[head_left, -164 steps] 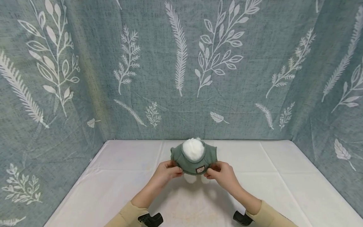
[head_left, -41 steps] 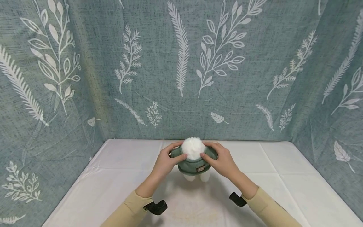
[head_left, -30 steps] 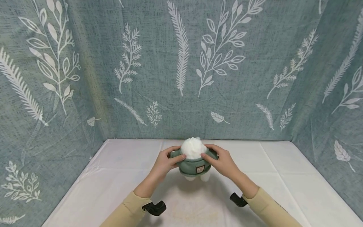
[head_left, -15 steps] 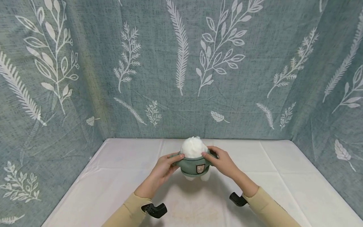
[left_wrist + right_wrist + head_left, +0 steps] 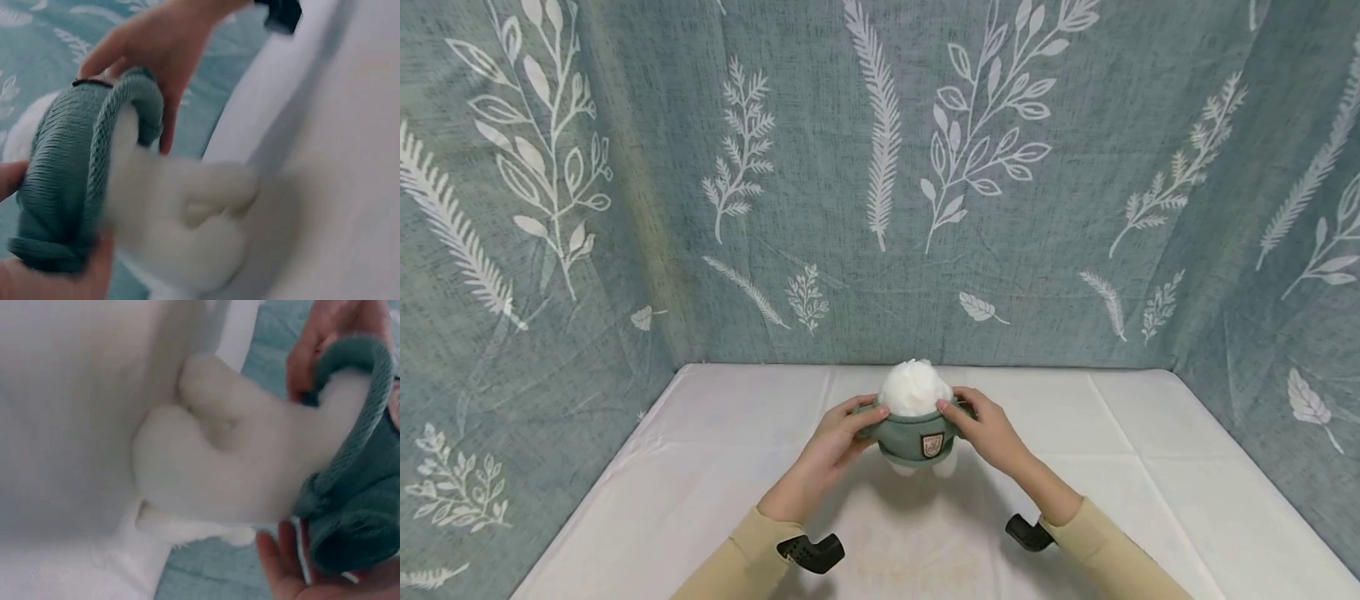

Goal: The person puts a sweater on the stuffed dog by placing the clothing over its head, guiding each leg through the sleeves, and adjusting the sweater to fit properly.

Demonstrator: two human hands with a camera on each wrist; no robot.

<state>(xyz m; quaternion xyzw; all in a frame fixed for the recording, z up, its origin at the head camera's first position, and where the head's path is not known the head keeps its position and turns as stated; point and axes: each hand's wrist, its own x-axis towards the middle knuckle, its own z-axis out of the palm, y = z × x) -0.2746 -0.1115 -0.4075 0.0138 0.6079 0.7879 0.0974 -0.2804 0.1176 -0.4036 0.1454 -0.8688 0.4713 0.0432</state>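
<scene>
Both hands, left and right, grip one ribbed green knit sweater around one fluffy white plush toy.

toy: face turned away | sweater: sides hidden by hands | wrist views: blurred, hands cut off

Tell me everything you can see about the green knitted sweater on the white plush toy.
The green knitted sweater is a ribbed, muted green knit with a rolled hem and a small badge patch on the side facing the camera. It sits bunched around the white plush toy, whose fluffy top and feet stick out. The left hand and right hand grip its sides above the white tablecloth.
</scene>
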